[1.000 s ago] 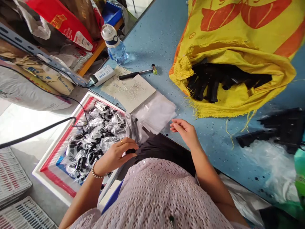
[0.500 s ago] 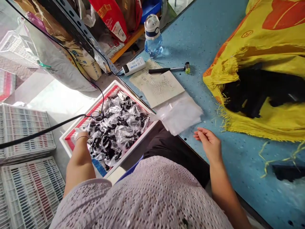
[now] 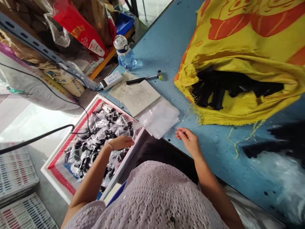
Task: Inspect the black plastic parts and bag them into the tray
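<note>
My left hand (image 3: 122, 142) is over the near right part of a white-rimmed crate (image 3: 59, 143) full of small clear bags with black parts (image 3: 102, 127). Its fingers are pressed together and point right; nothing shows in them. At the table edge, my right hand (image 3: 189, 140) hovers with curled fingers, thumb against the fingertips, and nothing visible between them. Just beyond it lies a stack of clear plastic bags (image 3: 160, 117), partly under a beige pad (image 3: 140, 98).
A yellow sack (image 3: 238, 114) with black parts inside lies at the right. A small hammer (image 3: 145, 79), a white device (image 3: 111, 80) and a water bottle (image 3: 126, 55) stand or lie farther back. Black pieces (image 3: 267, 146) lie at the right; a cable (image 3: 47, 133) crosses the crate.
My left hand has moved from the crate's far left side toward its right edge. My right hand keeps its curled pose near the bags. The view has turned to the right.
</note>
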A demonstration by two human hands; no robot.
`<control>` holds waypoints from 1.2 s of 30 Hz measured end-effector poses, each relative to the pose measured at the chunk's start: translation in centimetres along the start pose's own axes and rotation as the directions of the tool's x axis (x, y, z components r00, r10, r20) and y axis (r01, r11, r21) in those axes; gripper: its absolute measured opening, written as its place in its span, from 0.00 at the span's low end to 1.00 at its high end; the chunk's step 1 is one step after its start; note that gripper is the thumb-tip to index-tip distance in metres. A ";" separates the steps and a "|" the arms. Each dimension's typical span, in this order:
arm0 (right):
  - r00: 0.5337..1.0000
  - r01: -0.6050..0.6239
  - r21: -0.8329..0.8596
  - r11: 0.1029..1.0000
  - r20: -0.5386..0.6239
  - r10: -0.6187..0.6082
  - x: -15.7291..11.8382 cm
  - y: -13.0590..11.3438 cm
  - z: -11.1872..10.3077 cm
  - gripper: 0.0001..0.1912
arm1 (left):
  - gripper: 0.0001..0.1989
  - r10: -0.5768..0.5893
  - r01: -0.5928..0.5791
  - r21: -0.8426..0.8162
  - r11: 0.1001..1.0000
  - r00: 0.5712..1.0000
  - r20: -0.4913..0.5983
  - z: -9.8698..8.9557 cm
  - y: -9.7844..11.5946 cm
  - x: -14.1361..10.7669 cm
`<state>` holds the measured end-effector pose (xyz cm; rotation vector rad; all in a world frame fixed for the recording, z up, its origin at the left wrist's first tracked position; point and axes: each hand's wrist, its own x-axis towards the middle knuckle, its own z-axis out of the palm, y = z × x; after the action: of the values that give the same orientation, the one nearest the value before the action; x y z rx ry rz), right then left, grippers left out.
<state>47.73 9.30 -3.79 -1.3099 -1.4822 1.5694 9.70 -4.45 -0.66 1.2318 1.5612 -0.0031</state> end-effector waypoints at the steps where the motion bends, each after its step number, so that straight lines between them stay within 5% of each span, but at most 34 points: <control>1: 1.000 -0.009 0.032 0.999 0.007 0.008 -0.1 0.0 0.0 0.22 | 0.16 0.129 -0.127 -0.034 0.991 0.989 0.079 0.0 3.0 0.7; 3: 0.999 -0.023 0.083 0.996 0.028 0.021 -0.1 -0.1 -0.4 0.23 | 0.19 0.390 -0.373 -0.128 0.919 0.905 0.168 -0.5 9.3 2.4; 6: 1.000 0.013 0.080 0.997 -0.024 -0.011 1.0 -0.9 -2.6 0.21 | 0.18 0.669 -0.667 -0.080 0.741 0.743 -0.001 -2.0 19.2 7.2; 9: 0.944 0.150 -0.185 0.971 -0.264 -0.196 4.1 -3.2 -6.8 0.17 | 0.15 0.695 -0.636 0.281 0.719 0.665 -0.273 -2.8 28.9 14.5; 12: 0.836 0.053 -0.592 0.804 -0.414 -0.360 9.0 -5.9 -11.0 0.16 | 0.19 0.561 -0.388 0.425 0.818 0.704 -0.436 -2.3 36.6 21.5; 15: 0.868 -0.192 -0.736 0.650 -0.437 -0.237 13.7 -7.6 -13.3 0.17 | 0.23 0.426 -0.260 0.379 0.888 0.776 -0.465 -1.8 40.7 25.6; 18: 0.893 -0.273 -0.752 0.600 -0.430 -0.133 15.7 -7.9 -14.4 0.15 | 0.17 0.405 -0.287 0.311 0.906 0.802 -0.439 -2.4 41.0 26.3; 22: 0.893 -0.231 -0.755 0.614 -0.415 -0.175 13.1 -7.9 -15.3 0.13 | 0.20 0.458 -0.442 0.131 0.887 0.809 -0.369 -3.2 37.2 22.7; 24: 0.870 -0.082 -0.733 0.676 -0.384 -0.310 10.5 -8.2 -15.1 0.15 | 0.25 0.490 -0.564 -0.174 0.807 0.805 -0.333 -2.3 34.7 19.9; 27: 0.774 0.250 -0.690 0.679 -0.278 -0.568 6.9 -9.0 -13.8 0.16 | 0.33 0.509 -0.578 -0.544 0.609 0.810 -0.291 0.4 32.0 16.0; 31: 0.721 0.397 -0.772 0.497 -0.072 -0.689 4.4 -9.5 -12.0 0.13 | 0.28 0.531 -0.645 -0.363 0.672 0.762 -0.372 3.3 31.0 12.7; 36: 0.778 0.378 -0.826 0.418 0.039 -0.627 4.5 -8.7 -12.0 0.15 | 0.30 0.615 -0.650 0.121 0.750 0.618 -0.490 4.2 31.2 11.1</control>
<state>55.67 19.38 4.85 -1.2265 -2.2335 0.2169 35.58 15.11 7.21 1.7723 1.4333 0.9063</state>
